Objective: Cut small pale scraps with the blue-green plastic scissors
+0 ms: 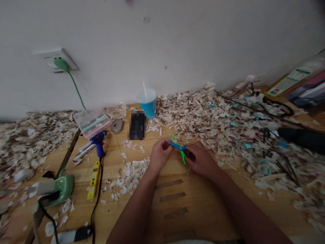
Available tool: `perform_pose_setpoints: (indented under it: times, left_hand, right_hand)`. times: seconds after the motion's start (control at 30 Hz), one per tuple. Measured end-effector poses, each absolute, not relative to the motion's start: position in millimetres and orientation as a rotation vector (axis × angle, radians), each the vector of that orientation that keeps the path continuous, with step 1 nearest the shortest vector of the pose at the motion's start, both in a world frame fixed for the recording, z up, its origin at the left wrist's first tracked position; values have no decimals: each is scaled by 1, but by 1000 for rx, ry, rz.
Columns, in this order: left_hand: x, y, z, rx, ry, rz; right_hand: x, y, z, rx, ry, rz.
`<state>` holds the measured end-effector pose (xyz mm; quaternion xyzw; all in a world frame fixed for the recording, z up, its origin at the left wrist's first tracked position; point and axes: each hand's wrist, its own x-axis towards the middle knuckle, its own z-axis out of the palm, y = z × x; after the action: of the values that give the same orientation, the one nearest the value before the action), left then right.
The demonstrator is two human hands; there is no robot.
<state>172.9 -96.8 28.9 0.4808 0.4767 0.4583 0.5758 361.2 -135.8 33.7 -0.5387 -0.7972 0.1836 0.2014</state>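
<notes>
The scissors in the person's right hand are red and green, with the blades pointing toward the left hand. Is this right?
Not quite: the scissors in the right hand are blue and green, as the head view shows.

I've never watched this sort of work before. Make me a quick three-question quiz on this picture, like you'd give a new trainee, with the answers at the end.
1. Which hand has the handles of the scissors?
A) the left hand
B) the right hand
C) neither hand

2. True or false: in the picture, the glue gun lies to the left of the blue cup.

3. Fill in the missing colour: the cord plugged into the wall socket is ____.

Key: 1. B; 2. True; 3. green.
</notes>
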Motion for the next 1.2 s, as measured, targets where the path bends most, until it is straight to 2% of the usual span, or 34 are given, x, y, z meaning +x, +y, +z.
perform_pose_setpoints:
  times: [0.43, 0.97, 1.2]
  left_hand:
    - [161, -95, 28, 1309, 1187, 929]
    - [168, -95, 35, 1139, 1077, 936]
    - [176, -98, 37, 876, 1046, 1179]
  right_hand:
    - [367, -138, 35, -1540, -2323, 398]
    - [377, -132, 25, -1557, -2322, 410]
    - [371, -133, 27, -1592, -2137, 397]
